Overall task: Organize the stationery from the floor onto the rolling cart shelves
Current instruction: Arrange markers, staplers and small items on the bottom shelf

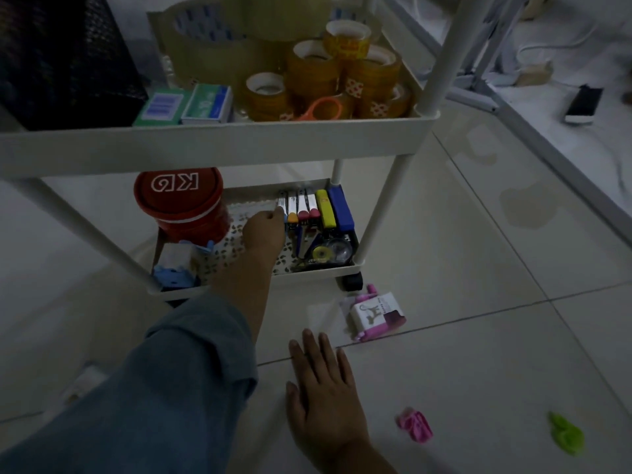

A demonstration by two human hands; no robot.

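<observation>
The left hand point(265, 230) is curled on the leftmost marker point(281, 202) of a row of 4 on the lower shelf point(318, 270) of the cart. The right hand point(321, 381) is laid flat on the floor point(478, 336), fingers straight, nothing held. 1 pink pack point(376, 316) is seen on the floor near the shelf.
</observation>
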